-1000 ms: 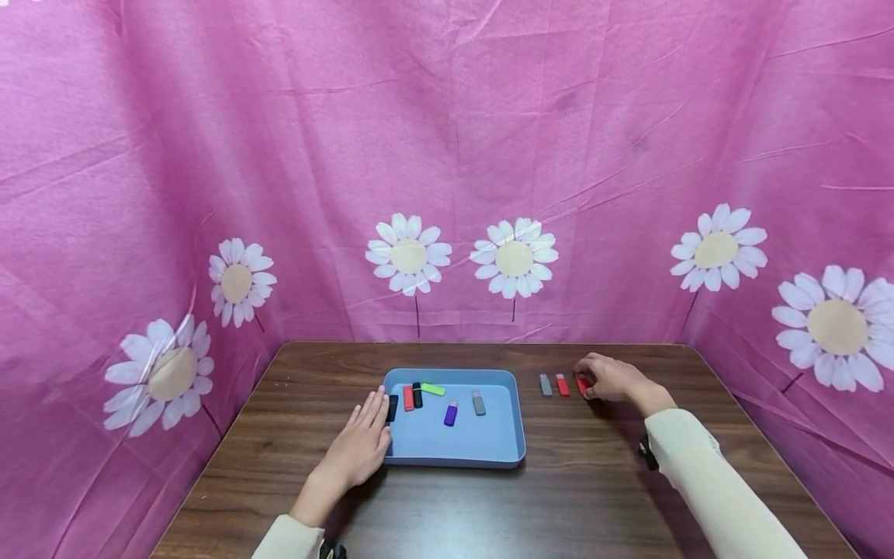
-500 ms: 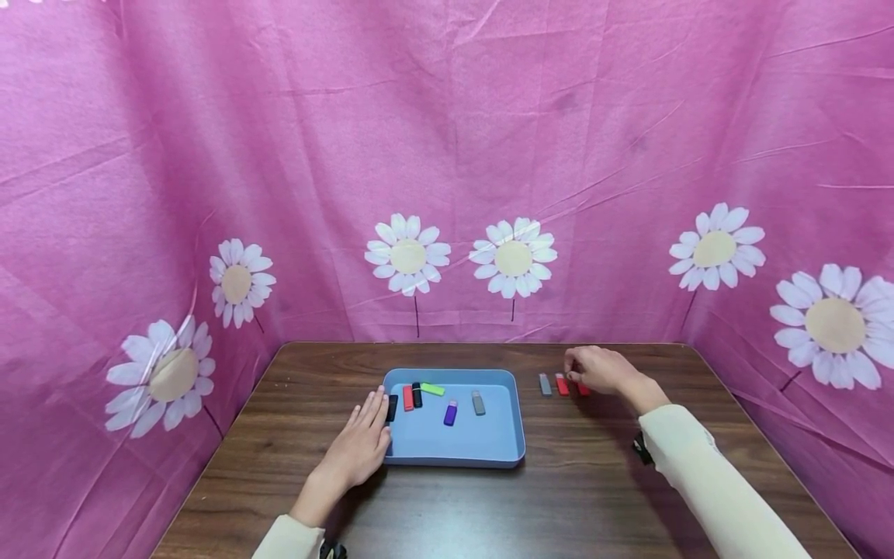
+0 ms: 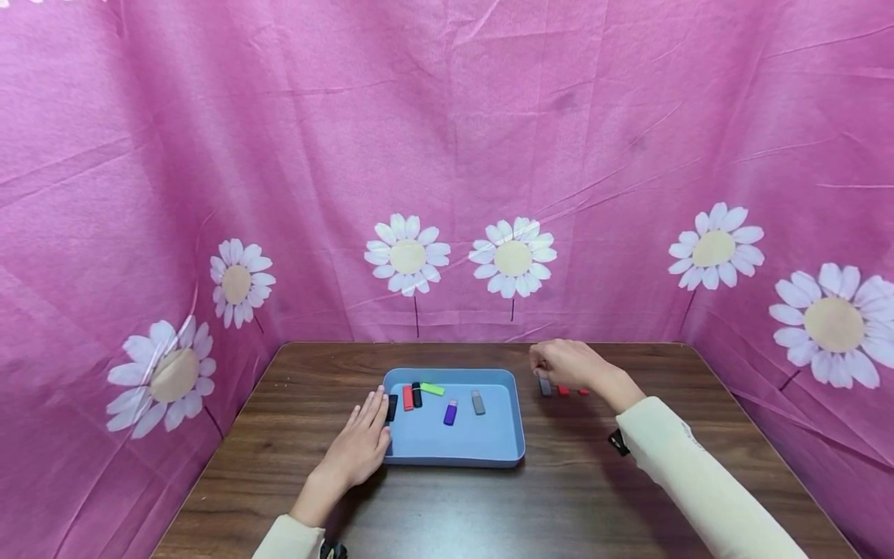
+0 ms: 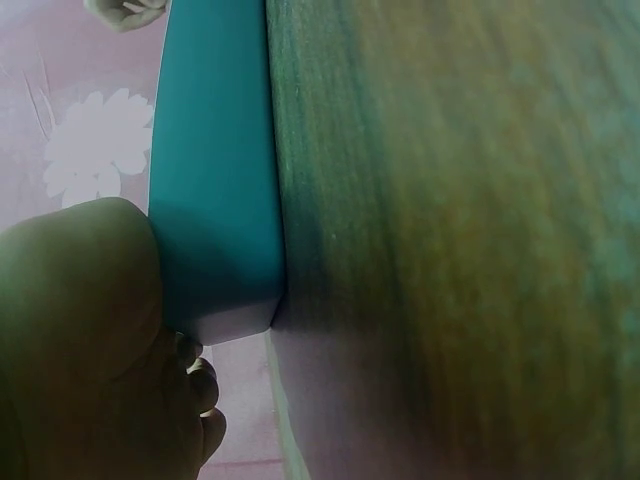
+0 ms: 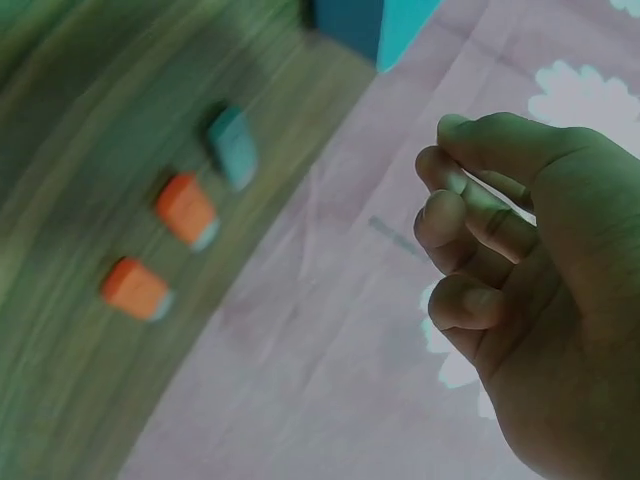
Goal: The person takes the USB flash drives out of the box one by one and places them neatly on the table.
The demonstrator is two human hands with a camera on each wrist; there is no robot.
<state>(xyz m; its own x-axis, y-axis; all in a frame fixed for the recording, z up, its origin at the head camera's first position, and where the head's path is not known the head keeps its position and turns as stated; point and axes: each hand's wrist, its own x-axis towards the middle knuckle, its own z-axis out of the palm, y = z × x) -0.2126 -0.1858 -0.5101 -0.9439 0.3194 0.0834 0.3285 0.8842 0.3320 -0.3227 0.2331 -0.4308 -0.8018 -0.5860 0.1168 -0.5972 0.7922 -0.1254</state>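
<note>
The left hand (image 3: 358,442) is laid along the left edge of the blue tray (image 3: 461,450), its fingers straight and side by side. The right hand (image 3: 569,363) is raised above the tabletop (image 3: 447,512), fingers loosely curled, with nothing gripped. Partly covered by it in the head view, a grey stick (image 3: 545,387), a middle red stick (image 5: 186,208) and an outer red stick (image 5: 137,289) are lined up right of the tray. Inside the tray are spread a purple stick (image 3: 450,413), a pale grey stick (image 3: 478,402), a green stick (image 3: 433,389), a scarlet stick (image 3: 408,397) and two black sticks (image 3: 417,394).
</note>
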